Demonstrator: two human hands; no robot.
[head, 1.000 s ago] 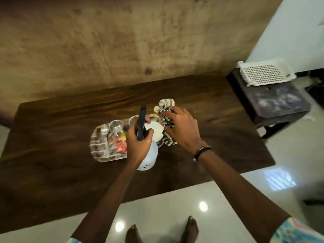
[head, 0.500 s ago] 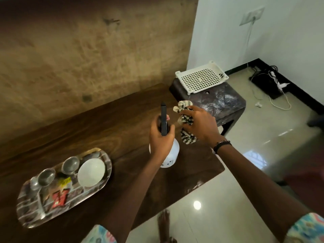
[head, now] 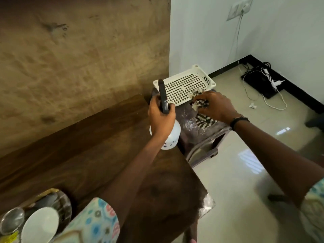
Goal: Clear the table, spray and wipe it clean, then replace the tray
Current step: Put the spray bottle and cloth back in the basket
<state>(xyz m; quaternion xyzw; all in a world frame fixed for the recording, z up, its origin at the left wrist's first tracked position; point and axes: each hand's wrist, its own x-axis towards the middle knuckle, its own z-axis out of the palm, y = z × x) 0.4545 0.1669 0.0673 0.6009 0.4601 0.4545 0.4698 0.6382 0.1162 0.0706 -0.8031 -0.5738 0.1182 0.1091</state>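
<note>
Now the tray (head: 65, 206) sits on the table (head: 98, 146) at its near left end, cut off by the frame's bottom-left corner. On the tray lie a white bowl (head: 40, 225), a steel cup (head: 11, 220) just left of the bowl, and a dark grey piece behind them too blurred to make out.

At the table's far right end the left hand (head: 160, 118) is wrapped around the neck of a white spray bottle (head: 171, 137), fingers closed on it, with the black trigger head (head: 163, 98) standing up above the knuckles. The bottle is upright and hangs over the table's right edge; whether its base touches the wood cannot be told.

Just right of the table stands a dark stool (head: 201, 137), lower than the tabletop, its top shiny as if under plastic film. The right hand (head: 216, 106) is over the stool, fingers bunched around a black-and-white striped cloth (head: 204, 121), part of which trails down onto the stool top. A dark band (head: 238, 121) circles that wrist.

A white perforated basket (head: 182, 87) lies on the stool's far side, touching the cloth's upper end. Beyond the stool, on the pale tiled floor (head: 236, 172), a black box (head: 261, 83) with white cables (head: 275, 102) lies against the white wall (head: 219, 32), under a socket (head: 239, 8).
</note>
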